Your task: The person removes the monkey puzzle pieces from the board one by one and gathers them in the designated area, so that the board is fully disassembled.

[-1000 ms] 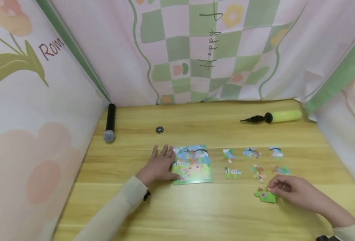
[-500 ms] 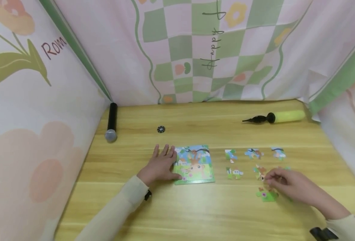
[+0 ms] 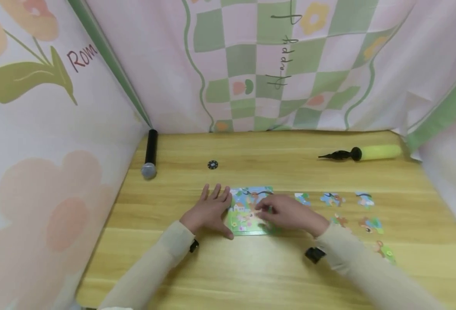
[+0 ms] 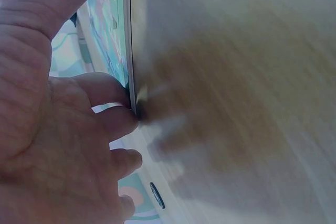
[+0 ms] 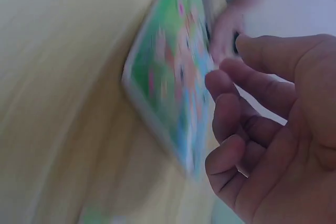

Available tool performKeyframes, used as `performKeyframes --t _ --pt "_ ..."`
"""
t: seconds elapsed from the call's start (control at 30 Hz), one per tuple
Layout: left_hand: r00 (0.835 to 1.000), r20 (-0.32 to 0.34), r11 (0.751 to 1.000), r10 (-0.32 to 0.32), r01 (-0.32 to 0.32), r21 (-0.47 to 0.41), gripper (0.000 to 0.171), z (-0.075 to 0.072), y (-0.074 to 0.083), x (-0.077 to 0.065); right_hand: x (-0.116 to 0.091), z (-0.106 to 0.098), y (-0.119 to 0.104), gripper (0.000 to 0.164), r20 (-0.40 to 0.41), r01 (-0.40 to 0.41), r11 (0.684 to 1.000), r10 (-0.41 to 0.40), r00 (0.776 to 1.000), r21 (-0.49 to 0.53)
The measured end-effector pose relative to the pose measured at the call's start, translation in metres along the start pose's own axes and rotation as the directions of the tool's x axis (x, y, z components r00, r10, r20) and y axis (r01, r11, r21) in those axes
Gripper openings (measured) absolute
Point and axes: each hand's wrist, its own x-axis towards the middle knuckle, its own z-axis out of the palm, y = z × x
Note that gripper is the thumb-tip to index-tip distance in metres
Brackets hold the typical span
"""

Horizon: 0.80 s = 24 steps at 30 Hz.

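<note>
In the head view, my left hand (image 3: 208, 213) lies spread at the left edge of a square picture puzzle (image 3: 240, 232). From the left wrist view, two fingertips meet the edge of the puzzle board (image 4: 128, 35). Over the puzzle's right half is my right hand (image 3: 288, 211), its fingers loosely bent. No piece shows between the thumb and fingers of the right hand (image 5: 273, 129) in the right wrist view, where the board looks blurred. Loose jigsaw pieces (image 3: 332, 199) lie in rows to the right; the right hand and sleeve hide some of them.
A microphone (image 3: 150, 155) lies at the table's back left. Nearer the middle sits a black round chip (image 3: 212, 165). At the back right is a yellow hand pump (image 3: 379, 152) with a black nozzle. Curtains (image 3: 154, 64) enclose the wooden table.
My right hand has moved left from the loose pieces to above the puzzle. The left thumb has slid down off the board's lower left corner, while the other left fingers stay at the edge.
</note>
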Motion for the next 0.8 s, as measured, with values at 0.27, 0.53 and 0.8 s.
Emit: performKeyframes --t 0.27,0.53,0.8 --pt "1.000 -0.004 1.000 0.012 -0.012 -0.008 0.130 0.001 0.013 0.004 0.026 0.038 -0.012 0.021 0.002 0.091 0.987 -0.091 0.996 -0.129" --pt "1.000 -0.001 1.000 -0.006 0.006 0.020 0.130 -0.003 0.015 -0.001 0.025 0.048 -0.015 0.023 -0.073 0.048 0.996 -0.053 0.996 -0.074" --pt "1.000 -0.011 1.000 -0.006 0.006 0.004 0.131 0.000 0.015 0.001 0.026 0.045 -0.017 0.020 -0.081 -0.015 1.000 0.013 0.997 -0.026"
